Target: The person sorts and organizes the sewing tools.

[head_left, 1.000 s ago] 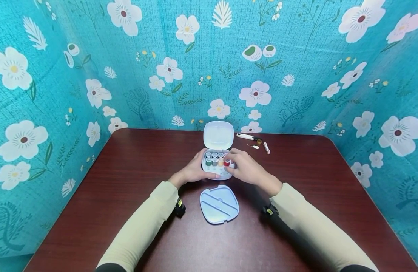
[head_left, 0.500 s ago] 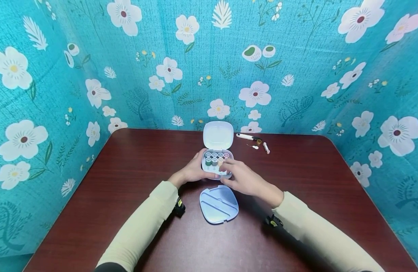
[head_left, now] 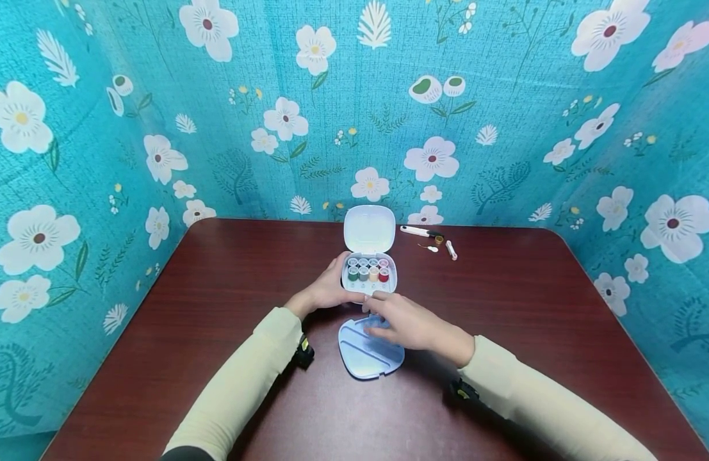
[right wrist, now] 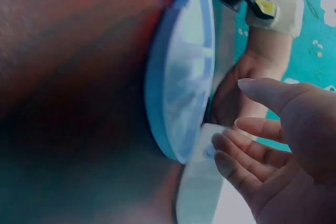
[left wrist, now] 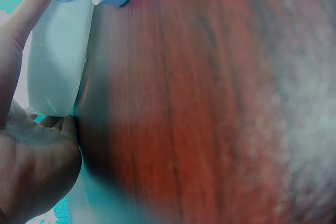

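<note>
A white box [head_left: 392, 282] stands on the table with its hinged lid [head_left: 369, 229] raised. Inside, several thread spools [head_left: 363, 274] sit in two rows, among them green, grey, cream and red. My left hand [head_left: 326, 288] grips the box's left side; the left wrist view shows the thumb on the box wall [left wrist: 58, 56] near a round button, with fingers at its end. In front of the box lies a light-blue tray-like panel [head_left: 360, 358] with diagonal ridges. Over its back part is my right hand [head_left: 412, 320], fingers loosely bent and holding nothing in the right wrist view.
Right of the raised lid lie a white stick with a black end [head_left: 414, 230], a small amber round piece [head_left: 439, 241], a small white piece with a thin wire [head_left: 432, 249] and a short white tool [head_left: 451, 250]. A floral curtain [head_left: 227, 115] stands behind the brown table [head_left: 244, 269].
My right hand has come away from the spools toward me, over the blue panel, uncovering the red spool. My left hand keeps its grip on the box.
</note>
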Motion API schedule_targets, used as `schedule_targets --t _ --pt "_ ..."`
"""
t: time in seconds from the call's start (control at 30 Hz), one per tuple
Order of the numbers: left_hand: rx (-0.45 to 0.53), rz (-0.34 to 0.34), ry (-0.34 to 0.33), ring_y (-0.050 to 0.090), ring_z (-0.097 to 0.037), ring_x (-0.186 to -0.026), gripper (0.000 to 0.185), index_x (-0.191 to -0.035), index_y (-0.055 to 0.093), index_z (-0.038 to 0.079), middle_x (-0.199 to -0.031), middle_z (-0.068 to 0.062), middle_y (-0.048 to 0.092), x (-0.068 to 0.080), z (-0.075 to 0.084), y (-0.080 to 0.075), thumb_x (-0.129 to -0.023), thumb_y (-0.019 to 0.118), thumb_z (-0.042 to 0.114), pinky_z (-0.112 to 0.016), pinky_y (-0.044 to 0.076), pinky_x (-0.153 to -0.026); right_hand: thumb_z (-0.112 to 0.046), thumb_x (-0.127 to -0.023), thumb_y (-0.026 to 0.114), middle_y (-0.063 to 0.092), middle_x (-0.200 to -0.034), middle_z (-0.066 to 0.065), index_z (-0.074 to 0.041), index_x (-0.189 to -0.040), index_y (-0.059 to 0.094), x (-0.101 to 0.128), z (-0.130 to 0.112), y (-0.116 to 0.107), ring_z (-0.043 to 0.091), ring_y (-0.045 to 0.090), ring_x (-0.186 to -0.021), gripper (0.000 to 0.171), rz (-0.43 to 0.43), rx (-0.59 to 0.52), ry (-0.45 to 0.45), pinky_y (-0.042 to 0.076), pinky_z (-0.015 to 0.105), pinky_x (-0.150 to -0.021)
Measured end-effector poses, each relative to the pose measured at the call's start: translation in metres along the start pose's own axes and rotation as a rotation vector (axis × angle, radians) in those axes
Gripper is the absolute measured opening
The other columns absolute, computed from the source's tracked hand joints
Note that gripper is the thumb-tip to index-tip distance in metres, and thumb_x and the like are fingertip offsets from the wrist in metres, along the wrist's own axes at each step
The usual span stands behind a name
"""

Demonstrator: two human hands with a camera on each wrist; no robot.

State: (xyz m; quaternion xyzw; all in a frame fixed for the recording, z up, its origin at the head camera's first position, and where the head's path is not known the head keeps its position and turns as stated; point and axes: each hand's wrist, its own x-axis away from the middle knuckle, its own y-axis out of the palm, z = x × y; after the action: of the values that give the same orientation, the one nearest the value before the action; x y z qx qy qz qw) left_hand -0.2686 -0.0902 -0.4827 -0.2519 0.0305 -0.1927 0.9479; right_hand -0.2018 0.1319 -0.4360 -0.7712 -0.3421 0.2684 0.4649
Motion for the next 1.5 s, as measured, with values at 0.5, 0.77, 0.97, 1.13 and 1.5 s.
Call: schedule_targets --t 0.5,0.77,0.97,1.13,1.5 --pt "-0.041 0.041 0.017 0.047 -0.023 -0.125 0.110 -0.154 0.031 0.019 -0.139 -0.007 0.044 0.001 0.003 0.000 -0.068 0.096 0.044 -0.045 0.038 -0.109 -0.039 -0.090 0.080 0.062 -0.102 -0.001 -0.009 -0.126 0.066 0.000 -0.006 0.018 0.010 0.056 -0.080 0.049 -0.130 0.075 0.100 0.049 0.026 -0.071" --pt "-0.045 0.040 0.012 0.047 -0.022 -0.124 0.109 -0.155 0.029 0.018 -0.139 -0.008 0.044 0.000 0.000 0.002 -0.071 0.094 0.041 -0.043 0.038 -0.108 -0.041 -0.088 0.080 0.055 -0.089 -0.005 -0.009 -0.117 0.067 0.000 -0.010 0.022 0.009 0.052 -0.072 0.045 -0.152 0.108 0.089 0.044 0.025 -0.062" --pt "-0.038 0.041 0.006 0.047 -0.022 -0.124 0.111 -0.155 0.029 0.019 -0.139 -0.007 0.044 0.001 0.001 0.002 -0.069 0.095 0.042 -0.044 0.038 -0.109 -0.042 -0.089 0.079 0.061 -0.094 -0.004 -0.011 -0.113 0.066 0.000 -0.010 0.025 0.009 0.053 -0.073 0.041 -0.148 0.159 0.076 0.046 0.028 -0.066" --pt "-0.041 0.040 0.001 0.046 -0.020 -0.125 0.113 -0.155 0.029 0.020 -0.140 -0.005 0.044 0.000 0.000 0.001 -0.068 0.095 0.046 -0.043 0.037 -0.111 -0.045 -0.093 0.074 0.054 -0.076 -0.008 -0.013 -0.108 0.062 -0.002 -0.009 0.027 0.008 0.050 -0.065 0.037 -0.154 0.274 0.013 0.043 0.027 -0.058" --pt "-0.071 0.069 0.024 0.048 -0.022 -0.123 0.109 -0.153 0.034 0.015 -0.137 -0.008 0.046 0.000 0.002 0.002 -0.068 0.095 0.047 -0.043 0.039 -0.109 -0.045 -0.095 0.069 0.044 -0.064 -0.009 -0.012 -0.103 0.059 -0.005 -0.005 0.031 0.007 0.044 -0.055 0.035 -0.148 0.344 -0.034 0.035 0.026 -0.049"
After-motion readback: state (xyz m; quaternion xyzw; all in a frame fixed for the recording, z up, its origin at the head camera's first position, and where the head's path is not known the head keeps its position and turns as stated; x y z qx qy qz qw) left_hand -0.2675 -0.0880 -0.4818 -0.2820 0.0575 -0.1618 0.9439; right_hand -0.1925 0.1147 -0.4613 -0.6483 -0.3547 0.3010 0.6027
